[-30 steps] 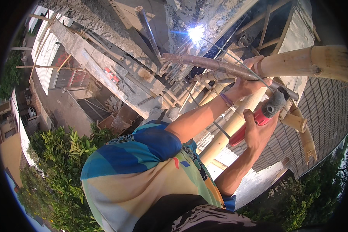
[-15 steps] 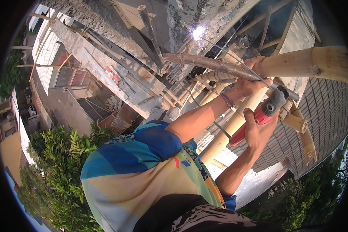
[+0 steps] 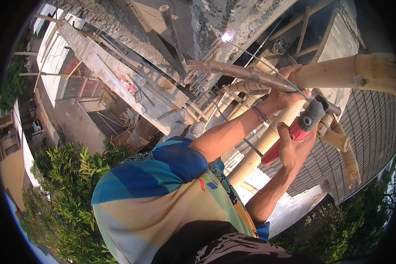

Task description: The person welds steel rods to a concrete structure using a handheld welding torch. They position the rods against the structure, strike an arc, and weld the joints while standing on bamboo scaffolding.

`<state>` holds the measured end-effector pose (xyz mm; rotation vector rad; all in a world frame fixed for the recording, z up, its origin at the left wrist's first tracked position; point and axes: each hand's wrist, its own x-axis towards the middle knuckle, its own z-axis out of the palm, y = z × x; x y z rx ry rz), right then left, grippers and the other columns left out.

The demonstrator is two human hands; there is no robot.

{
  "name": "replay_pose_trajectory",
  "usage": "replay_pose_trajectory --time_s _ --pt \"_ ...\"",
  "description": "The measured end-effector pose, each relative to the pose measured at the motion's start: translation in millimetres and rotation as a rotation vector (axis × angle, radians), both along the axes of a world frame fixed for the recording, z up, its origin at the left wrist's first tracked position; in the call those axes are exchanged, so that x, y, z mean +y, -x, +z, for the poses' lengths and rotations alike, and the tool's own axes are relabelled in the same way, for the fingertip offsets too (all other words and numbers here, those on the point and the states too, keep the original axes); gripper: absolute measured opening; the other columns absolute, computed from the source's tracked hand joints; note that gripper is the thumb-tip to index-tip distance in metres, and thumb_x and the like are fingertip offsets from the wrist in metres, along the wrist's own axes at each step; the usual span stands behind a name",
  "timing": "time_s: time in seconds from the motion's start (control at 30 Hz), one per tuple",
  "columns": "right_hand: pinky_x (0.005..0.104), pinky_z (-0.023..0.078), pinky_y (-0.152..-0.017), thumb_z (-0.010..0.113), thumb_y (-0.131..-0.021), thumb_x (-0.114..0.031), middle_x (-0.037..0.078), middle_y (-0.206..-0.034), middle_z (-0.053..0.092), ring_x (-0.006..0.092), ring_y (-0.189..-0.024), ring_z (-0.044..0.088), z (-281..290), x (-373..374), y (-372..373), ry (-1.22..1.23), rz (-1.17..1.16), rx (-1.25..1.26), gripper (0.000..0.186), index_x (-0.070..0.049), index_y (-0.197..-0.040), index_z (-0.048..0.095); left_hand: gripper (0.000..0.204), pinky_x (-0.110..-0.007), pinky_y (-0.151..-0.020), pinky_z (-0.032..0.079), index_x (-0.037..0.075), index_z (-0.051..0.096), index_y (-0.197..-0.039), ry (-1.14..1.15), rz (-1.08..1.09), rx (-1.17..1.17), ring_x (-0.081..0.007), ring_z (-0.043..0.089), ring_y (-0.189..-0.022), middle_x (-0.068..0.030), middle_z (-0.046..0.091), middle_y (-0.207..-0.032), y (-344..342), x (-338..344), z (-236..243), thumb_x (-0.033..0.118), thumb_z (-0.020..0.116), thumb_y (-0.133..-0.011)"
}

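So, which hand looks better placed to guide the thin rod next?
Probably the right: the right hand holds the red-handled clamp at the thin rod's near end, while the left hand is curled around the brown pipe.

Left forearm extended up and rightward, wrist near straight; left hand closed, fingers curled in a firm grip. Right forearm lower, elbow bent, slanting up rightward. Right hand closed too, thumb pointing upward. Hands near each other, not touching.
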<state>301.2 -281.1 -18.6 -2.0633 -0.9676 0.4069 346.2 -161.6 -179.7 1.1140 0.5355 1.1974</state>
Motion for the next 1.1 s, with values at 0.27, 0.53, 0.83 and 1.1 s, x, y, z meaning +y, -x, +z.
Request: replay_pose_trajectory --time_s 0.27,0.53,0.83,1.1 --pt "0.0382 0.048 -0.081 0.074 -0.067 -0.013 0.011 -0.085 0.058 0.0247 -0.081 0.057 0.0 0.3 2.5 -0.019 -0.023 -0.059 0.052 -0.002 -0.112 0.051 0.090 -0.049 -0.108 0.040 0.005 0.044 -0.143 -0.091 0.051 -0.030 -0.0349 0.046 -0.127 -0.0203 0.045 -0.136 -0.4 -0.4 -3.0 0.029 0.088 -0.069" --pt "0.0310 0.041 -0.077 0.076 -0.065 -0.012 0.003 -0.092 0.048 0.0154 -0.082 0.048 -0.2 -32.0 10.5 -0.083 -0.034 0.082 0.050 -0.003 -0.110 0.054 0.090 -0.050 -0.113 0.034 0.009 0.044 -0.147 0.051 -0.043 0.140 -0.0344 0.041 -0.133 -0.0184 0.043 -0.140 11.4 -3.9 14.4 0.031 0.086 -0.071" --pt "0.0290 0.042 -0.077 0.075 -0.067 -0.006 0.003 -0.093 0.049 0.0137 -0.082 0.049 -0.9 -31.0 26.0 -0.084 -0.085 0.131 0.049 -0.004 -0.112 0.054 0.090 -0.050 -0.114 0.031 0.010 0.043 -0.148 0.146 -0.083 -0.036 -0.0342 0.039 -0.133 -0.0165 0.042 -0.140 3.6 -6.8 8.2 0.034 0.086 -0.071" --pt "0.0306 0.045 -0.079 0.075 -0.068 -0.007 0.005 -0.095 0.051 0.0150 -0.083 0.051 2.8 -23.0 21.8 -0.074 -0.077 0.013 0.053 -0.002 -0.116 0.053 0.088 -0.050 -0.111 0.037 0.013 0.047 -0.146 0.099 -0.036 -0.001 -0.0346 0.045 -0.128 -0.0175 0.046 -0.136 6.7 -4.1 13.1 0.032 0.087 -0.070"
